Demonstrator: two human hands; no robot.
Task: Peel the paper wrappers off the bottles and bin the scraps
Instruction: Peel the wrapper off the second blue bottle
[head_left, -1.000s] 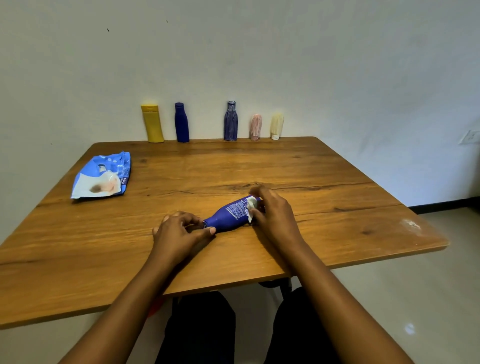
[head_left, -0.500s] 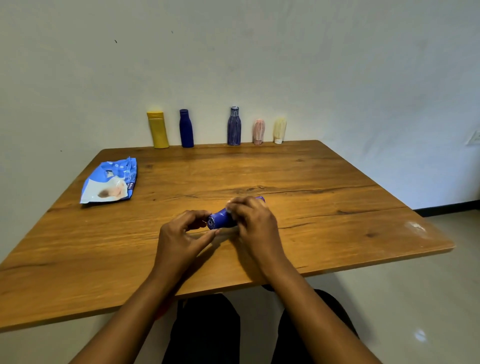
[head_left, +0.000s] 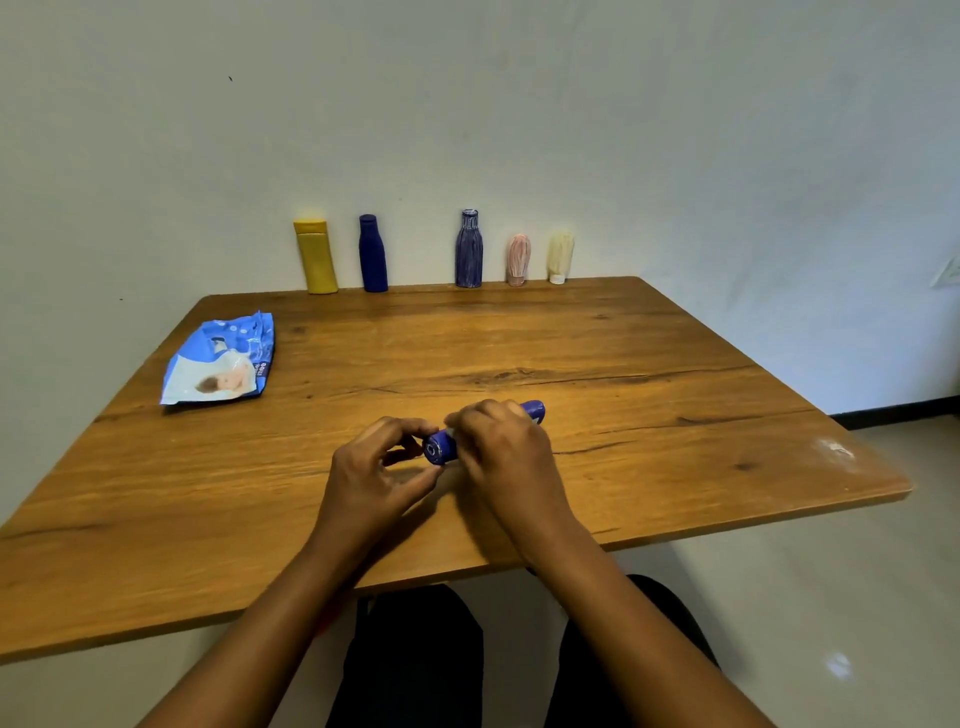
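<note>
A small blue bottle lies on its side near the middle of the wooden table, its round end towards me. My left hand pinches that end between thumb and fingers. My right hand curls over the bottle's middle and hides most of its body and wrapper. The bottle's far tip sticks out beyond my right knuckles.
Against the wall stand a yellow bottle, a dark blue bottle, a striped blue bottle, a pink bottle and a cream bottle. A blue plastic pouch lies at the table's left.
My right hand has slid from the bottle's far end over its middle, covering the white label. The bottle has turned its end towards me, and my left hand now pinches that end.
</note>
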